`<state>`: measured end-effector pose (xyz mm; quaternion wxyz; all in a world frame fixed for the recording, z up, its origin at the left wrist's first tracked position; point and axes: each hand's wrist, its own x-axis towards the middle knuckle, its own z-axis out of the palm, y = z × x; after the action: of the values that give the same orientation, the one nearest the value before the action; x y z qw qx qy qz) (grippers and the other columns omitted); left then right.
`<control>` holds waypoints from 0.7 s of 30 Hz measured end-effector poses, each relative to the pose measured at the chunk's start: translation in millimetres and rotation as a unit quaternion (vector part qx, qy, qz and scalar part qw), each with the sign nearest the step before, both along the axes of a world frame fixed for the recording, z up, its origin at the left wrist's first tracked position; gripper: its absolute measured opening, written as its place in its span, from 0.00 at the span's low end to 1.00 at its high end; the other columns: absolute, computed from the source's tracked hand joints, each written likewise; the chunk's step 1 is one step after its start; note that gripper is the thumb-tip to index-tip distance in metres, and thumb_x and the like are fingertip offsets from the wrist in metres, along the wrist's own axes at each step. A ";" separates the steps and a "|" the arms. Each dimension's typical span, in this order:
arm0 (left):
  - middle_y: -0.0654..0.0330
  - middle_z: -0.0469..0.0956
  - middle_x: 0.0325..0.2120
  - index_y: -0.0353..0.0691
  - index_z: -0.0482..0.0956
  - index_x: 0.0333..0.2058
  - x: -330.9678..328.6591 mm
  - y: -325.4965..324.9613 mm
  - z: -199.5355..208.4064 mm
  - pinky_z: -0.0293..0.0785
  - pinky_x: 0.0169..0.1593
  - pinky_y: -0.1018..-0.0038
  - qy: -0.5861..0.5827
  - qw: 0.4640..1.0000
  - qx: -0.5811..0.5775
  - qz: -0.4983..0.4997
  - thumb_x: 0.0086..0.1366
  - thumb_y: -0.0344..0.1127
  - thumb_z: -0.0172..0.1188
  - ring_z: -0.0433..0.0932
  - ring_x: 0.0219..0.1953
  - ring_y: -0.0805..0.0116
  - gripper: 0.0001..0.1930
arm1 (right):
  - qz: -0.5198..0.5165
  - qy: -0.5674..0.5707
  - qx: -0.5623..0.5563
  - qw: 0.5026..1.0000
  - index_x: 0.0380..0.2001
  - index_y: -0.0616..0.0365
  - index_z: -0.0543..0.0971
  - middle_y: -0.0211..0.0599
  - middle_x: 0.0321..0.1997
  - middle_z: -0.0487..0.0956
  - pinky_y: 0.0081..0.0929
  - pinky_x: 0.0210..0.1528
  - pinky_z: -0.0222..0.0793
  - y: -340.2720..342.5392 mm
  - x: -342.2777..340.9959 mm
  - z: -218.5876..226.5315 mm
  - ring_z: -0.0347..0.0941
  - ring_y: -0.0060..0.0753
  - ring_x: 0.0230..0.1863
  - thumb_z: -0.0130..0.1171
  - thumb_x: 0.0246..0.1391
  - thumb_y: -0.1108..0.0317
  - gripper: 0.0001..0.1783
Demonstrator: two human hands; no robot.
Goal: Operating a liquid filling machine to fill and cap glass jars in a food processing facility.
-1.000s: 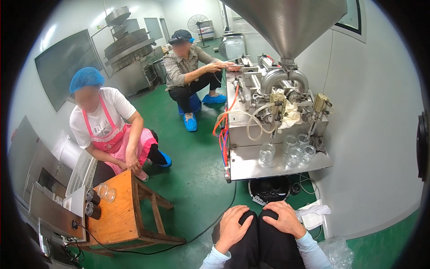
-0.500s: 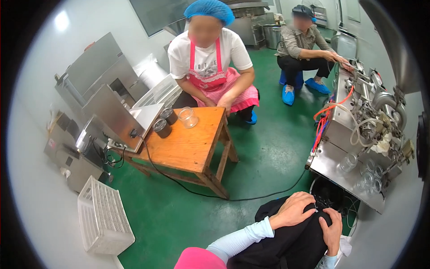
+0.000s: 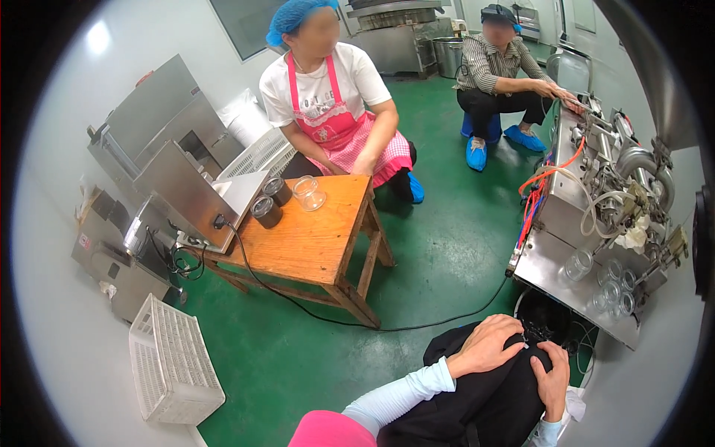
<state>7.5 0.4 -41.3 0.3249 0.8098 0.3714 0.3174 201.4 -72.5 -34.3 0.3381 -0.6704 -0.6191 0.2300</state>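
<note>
My left hand [image 3: 488, 345] lies over my left knee on black trousers [image 3: 469, 402], its fingers draped loosely and holding nothing. Beside it my right hand [image 3: 552, 378] rests on the other knee, thumb apart from the fingers, also without anything in it. The filling machine [image 3: 588, 186] with its steel tray stands ahead on the right. Closest to my hands on that tray are several clear glass jars [image 3: 612, 290], grouped below the nozzles. A pale blue sleeve [image 3: 402, 393] covers my left forearm.
A wooden table [image 3: 320, 238] holds two dark-filled jars [image 3: 267, 211] and a clear jar [image 3: 308, 194]. Behind it sits a co-worker in a pink apron [image 3: 335, 130]; another [image 3: 491, 82] sits at the machine's far end. A black cable [image 3: 417, 328] crosses the floor. A white crate [image 3: 175, 365] stands left.
The co-worker in the pink apron has straightened up, shifted a little left and turned the head toward the right. My hands stay on my knees.
</note>
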 end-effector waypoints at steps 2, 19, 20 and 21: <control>0.55 0.75 0.47 0.34 0.77 0.43 -1.9 0.2 -1.7 0.63 0.57 0.62 0.002 1.000 0.002 0.001 0.61 0.39 0.59 0.70 0.54 0.55 0.16 | 0.002 0.000 0.003 1.000 0.39 0.62 0.78 0.44 0.46 0.77 0.35 0.55 0.63 0.5 -1.9 -0.2 0.69 0.46 0.50 0.62 0.43 0.70 0.17; 0.56 0.78 0.46 0.38 0.79 0.43 -4.4 1.8 -0.2 0.67 0.55 0.65 0.020 0.999 0.029 -0.005 0.60 0.40 0.62 0.73 0.52 0.57 0.16 | 0.003 -0.024 0.035 0.999 0.38 0.55 0.81 0.37 0.45 0.79 0.37 0.54 0.65 0.3 -0.2 -10.8 0.71 0.43 0.50 0.66 0.44 0.59 0.18; 0.56 0.79 0.45 0.38 0.80 0.43 -3.6 1.6 0.5 0.67 0.55 0.65 0.021 0.999 0.031 0.008 0.59 0.40 0.62 0.74 0.52 0.57 0.15 | 0.000 -0.028 0.018 0.999 0.39 0.54 0.81 0.37 0.46 0.79 0.36 0.55 0.65 -1.5 -0.4 -5.2 0.71 0.42 0.51 0.65 0.45 0.57 0.18; 0.56 0.79 0.45 0.38 0.80 0.43 -2.5 2.3 1.3 0.67 0.55 0.65 0.019 0.999 0.032 -0.007 0.59 0.40 0.62 0.74 0.52 0.57 0.15 | -0.016 -0.030 0.018 0.999 0.39 0.54 0.81 0.37 0.46 0.79 0.36 0.55 0.65 -3.0 0.6 -4.5 0.71 0.42 0.51 0.65 0.45 0.57 0.18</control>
<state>5.0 2.7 -40.1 0.2941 0.8283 0.3614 0.3112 202.0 -75.5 -38.8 0.3353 -0.6805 -0.6222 0.1934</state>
